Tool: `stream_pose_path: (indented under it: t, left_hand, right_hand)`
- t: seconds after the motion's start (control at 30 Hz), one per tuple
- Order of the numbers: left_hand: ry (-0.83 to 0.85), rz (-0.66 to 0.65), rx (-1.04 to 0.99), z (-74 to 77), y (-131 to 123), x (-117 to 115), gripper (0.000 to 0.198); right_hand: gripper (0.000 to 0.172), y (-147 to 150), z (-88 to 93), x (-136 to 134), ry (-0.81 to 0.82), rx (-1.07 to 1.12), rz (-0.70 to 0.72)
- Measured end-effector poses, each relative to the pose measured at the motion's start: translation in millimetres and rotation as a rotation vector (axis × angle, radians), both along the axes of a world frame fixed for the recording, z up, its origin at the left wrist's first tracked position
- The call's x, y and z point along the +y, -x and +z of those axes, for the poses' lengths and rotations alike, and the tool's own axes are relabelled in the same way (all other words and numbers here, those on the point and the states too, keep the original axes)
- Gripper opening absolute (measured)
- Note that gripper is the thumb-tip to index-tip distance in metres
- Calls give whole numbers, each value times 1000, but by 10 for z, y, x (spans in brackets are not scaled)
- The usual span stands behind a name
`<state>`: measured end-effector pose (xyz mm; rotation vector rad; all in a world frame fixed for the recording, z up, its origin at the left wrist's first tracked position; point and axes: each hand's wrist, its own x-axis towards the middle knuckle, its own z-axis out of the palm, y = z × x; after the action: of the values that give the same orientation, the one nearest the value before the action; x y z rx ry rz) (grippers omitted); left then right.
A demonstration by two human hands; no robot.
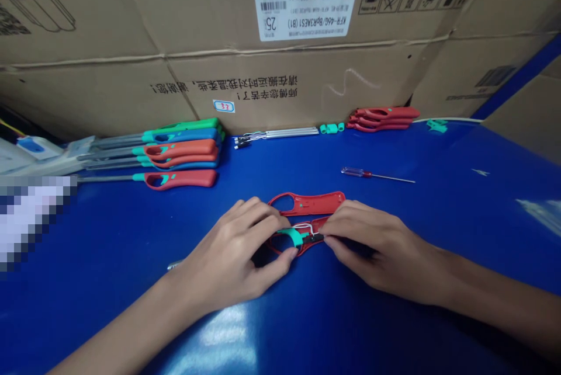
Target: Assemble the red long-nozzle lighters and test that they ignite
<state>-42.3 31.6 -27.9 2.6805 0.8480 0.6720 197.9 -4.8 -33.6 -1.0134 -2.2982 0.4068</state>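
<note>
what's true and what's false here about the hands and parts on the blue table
The left hand and right hand both hold the open red plastic handle shell with a teal trigger. True.
The thin red-handled screwdriver is in the right hand. False: it lies on the blue table beyond it.
Finished red, blue and green long-nosed lighters are stacked at the left. True.
The pile of empty red shells touches those lighters. False: it lies back right, by the cardboard box.

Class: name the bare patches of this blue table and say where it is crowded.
Bare: right of the screwdriver; between the lighters and the left hand. Crowded: along the boxes, and at the red shells by the right hand.
</note>
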Motion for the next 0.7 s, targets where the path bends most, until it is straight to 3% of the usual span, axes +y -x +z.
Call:
stream_pose_path:
  t: [0.23,0.7]
  left_hand:
    - [46,18,39,9,-7,-9,20]
    - [-15,30,108,6,7,-14,24]
  right_hand:
    - [18,3,-12,-16,-19,22,-16]
    - [18,13,9,-13,9,-17,-15]
